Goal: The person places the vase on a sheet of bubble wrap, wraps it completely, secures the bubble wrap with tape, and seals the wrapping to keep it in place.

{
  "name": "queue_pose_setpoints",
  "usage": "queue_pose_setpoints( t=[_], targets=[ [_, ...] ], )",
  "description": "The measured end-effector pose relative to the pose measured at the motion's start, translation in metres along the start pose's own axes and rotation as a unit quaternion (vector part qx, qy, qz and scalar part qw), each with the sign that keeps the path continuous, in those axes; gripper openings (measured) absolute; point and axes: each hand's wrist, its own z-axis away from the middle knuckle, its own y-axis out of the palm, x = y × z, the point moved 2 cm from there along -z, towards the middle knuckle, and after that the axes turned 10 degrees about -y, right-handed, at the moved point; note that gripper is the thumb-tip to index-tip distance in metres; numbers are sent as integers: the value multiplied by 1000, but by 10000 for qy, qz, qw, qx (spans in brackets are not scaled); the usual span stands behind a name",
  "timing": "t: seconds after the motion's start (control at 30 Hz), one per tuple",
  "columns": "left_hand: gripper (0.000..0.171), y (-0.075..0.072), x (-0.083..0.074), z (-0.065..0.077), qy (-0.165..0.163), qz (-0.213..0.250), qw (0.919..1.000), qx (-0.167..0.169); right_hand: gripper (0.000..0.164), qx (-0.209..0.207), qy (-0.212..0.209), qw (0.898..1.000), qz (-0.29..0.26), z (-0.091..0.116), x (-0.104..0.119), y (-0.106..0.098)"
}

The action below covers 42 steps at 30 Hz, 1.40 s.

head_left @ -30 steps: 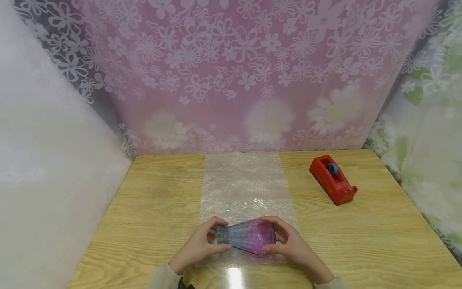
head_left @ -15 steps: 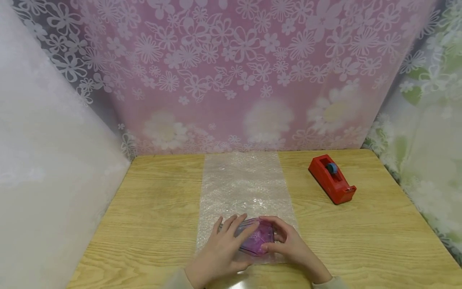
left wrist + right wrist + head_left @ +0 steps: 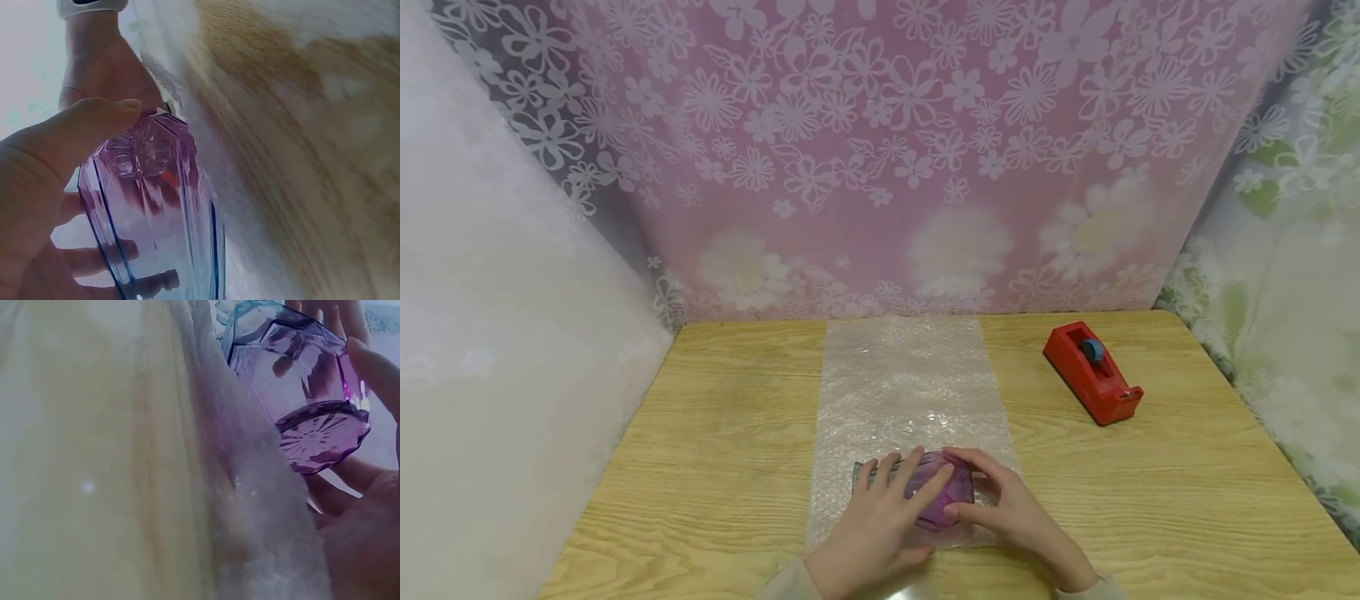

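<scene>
A faceted glass vase [image 3: 937,507], blue at the neck and purple at the base, lies on its side on the near end of a bubble wrap sheet [image 3: 906,379]. My right hand [image 3: 1018,517] holds its purple base between thumb and fingers. Spread fingers of my left hand [image 3: 868,525] rest across the vase's neck and middle, hiding much of them. In the left wrist view the vase [image 3: 156,219] shows lengthwise, with fingers along its far side. Its round, ribbed bottom [image 3: 322,434] faces the right wrist camera.
A red tape dispenser [image 3: 1093,373] with a blue-cored roll stands at the right back of the wooden table [image 3: 730,417]. A pink flowered curtain [image 3: 880,167] hangs behind the table's far edge, and pale cloths flank both sides.
My left hand has left its grip at the vase's neck and moved right, laying its spread fingers over the glass. My right hand and the vase stay nearly in place.
</scene>
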Motion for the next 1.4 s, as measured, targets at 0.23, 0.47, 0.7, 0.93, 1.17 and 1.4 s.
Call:
queue_pose_setpoints(
  t=[0.23, 0.47, 0.7, 0.93, 1.17, 1.4],
  targets=[
    [115, 2, -1, -2, -27, -86, 10000, 18, 65, -509, -476, 9898, 1246, 1, 19, 0],
    [122, 5, -2, -5, 131, -186, 9994, -273, 60, -616, -1375, 9512, 2692, 6, 34, 2],
    [130, 6, -4, -5, 48, -215, 9997, -59, 83, 139, -1229, 9141, 3861, 13, 42, 12],
    [134, 8, -9, -5, -103, -685, 9967, 419, 103, 571, -595, 9044, 4186, 13, 40, 21],
    [114, 8, -10, -6, 31, -852, 9961, -231, 106, 427, -577, 9022, 4254, 12, 38, 24],
    [100, 6, -10, -9, 79, -982, 9938, -521, 103, 368, -390, 9060, 4199, 7, 37, 23]
  ],
)
